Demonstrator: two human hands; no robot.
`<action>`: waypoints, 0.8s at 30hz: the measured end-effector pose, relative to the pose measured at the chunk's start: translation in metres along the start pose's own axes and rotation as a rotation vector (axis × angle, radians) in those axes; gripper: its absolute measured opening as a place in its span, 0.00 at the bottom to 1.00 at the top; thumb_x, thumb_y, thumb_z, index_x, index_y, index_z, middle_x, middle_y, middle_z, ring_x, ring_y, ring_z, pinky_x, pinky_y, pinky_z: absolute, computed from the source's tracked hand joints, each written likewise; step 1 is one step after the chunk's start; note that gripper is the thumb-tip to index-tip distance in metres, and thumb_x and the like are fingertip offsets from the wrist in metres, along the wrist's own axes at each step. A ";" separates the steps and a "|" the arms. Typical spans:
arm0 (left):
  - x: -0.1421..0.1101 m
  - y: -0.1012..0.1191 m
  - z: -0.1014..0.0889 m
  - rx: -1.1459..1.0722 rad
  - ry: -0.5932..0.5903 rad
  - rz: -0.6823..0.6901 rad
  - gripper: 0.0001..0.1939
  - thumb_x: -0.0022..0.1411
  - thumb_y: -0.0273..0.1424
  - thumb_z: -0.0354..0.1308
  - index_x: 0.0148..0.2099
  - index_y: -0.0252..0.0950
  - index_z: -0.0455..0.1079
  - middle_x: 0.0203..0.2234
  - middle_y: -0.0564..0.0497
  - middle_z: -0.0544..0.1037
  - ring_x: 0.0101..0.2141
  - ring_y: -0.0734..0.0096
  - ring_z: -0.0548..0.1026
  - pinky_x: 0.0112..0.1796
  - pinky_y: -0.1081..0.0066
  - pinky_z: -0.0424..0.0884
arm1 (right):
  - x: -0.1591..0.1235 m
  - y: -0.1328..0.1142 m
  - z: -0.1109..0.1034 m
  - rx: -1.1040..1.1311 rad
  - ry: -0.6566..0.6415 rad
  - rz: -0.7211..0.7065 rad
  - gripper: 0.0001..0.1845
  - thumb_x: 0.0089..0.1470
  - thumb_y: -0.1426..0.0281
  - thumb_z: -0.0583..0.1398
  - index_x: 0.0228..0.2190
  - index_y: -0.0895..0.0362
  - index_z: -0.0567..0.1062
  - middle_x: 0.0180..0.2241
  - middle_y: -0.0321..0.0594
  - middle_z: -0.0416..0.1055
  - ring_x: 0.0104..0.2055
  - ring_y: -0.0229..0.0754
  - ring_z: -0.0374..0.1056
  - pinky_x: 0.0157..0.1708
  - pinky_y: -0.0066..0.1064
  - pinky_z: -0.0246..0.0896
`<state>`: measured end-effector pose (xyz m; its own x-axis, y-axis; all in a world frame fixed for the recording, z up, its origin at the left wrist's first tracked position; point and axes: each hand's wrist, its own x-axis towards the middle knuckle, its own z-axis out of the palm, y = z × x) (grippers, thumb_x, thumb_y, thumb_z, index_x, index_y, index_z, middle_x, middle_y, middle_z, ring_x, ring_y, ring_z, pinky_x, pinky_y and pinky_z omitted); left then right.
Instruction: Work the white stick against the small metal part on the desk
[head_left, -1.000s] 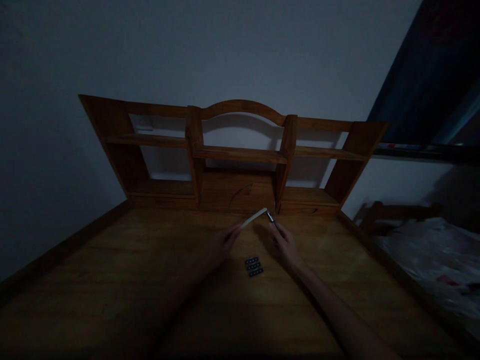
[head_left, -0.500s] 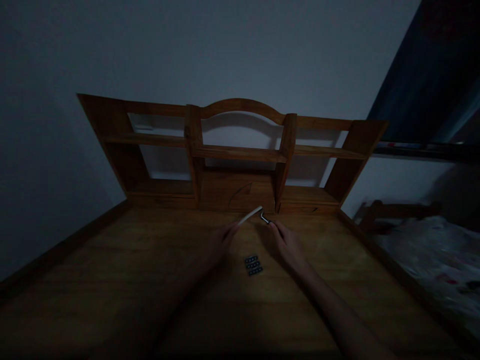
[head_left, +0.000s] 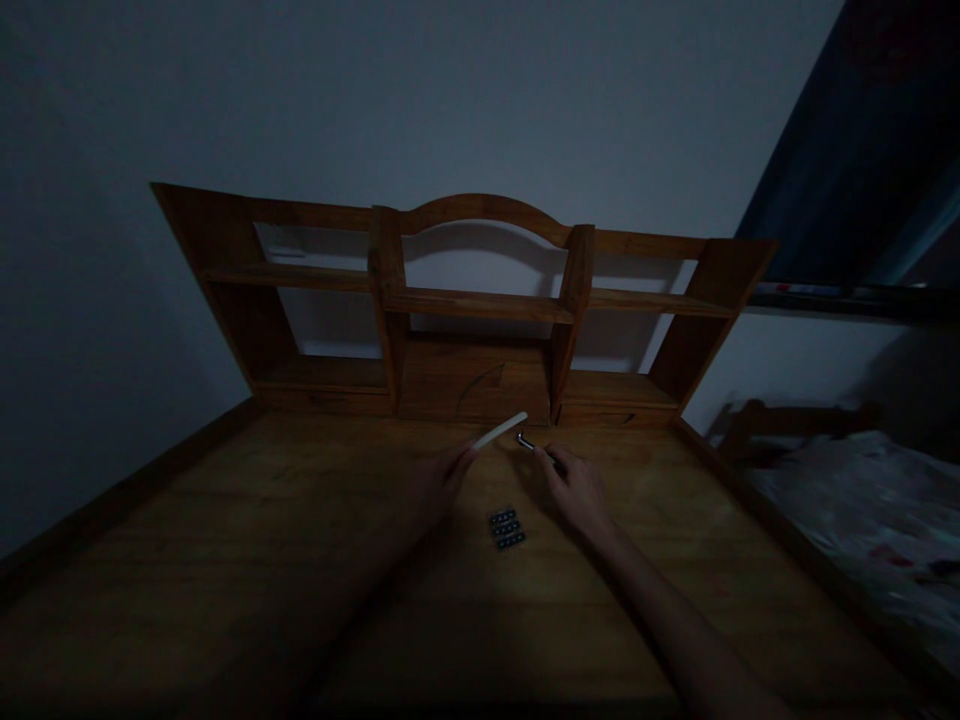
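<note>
My left hand is closed round the lower end of a thin, pale, slightly curved stick, which points up and to the right. In my right hand is a shiny metal tool with a bent tip; its rear part looks dark, and my fingers cover some of it. The bent tip sits just below the far end of the stick, with a small gap visible between them. Below and between my hands, a small dark item with three rows of light dots lies on the wooden desk.
A wooden shelf unit with several compartments stands along the desk's back edge. Raised wooden rims border the desk's sides. To the right lies a plastic-covered heap beside a wooden frame. The room is dim.
My right hand has shifted its grip, with its fingers curled further round the metal tool. The tool's tip has dropped slightly and moved left. The stick has turned a little flatter.
</note>
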<state>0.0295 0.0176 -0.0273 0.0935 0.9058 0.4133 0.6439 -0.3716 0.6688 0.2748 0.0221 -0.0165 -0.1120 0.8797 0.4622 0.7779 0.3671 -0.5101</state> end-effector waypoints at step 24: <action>0.002 0.002 -0.004 0.107 -0.030 -0.107 0.25 0.70 0.46 0.44 0.56 0.39 0.74 0.43 0.44 0.82 0.41 0.56 0.80 0.46 0.58 0.72 | 0.000 0.002 0.004 -0.075 0.047 -0.002 0.27 0.66 0.52 0.46 0.36 0.54 0.79 0.29 0.43 0.80 0.31 0.47 0.75 0.29 0.29 0.54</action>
<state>0.0280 0.0177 -0.0233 0.0422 0.9453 0.3235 0.7287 -0.2507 0.6373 0.2737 0.0241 -0.0208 -0.0861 0.8630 0.4979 0.8221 0.3438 -0.4538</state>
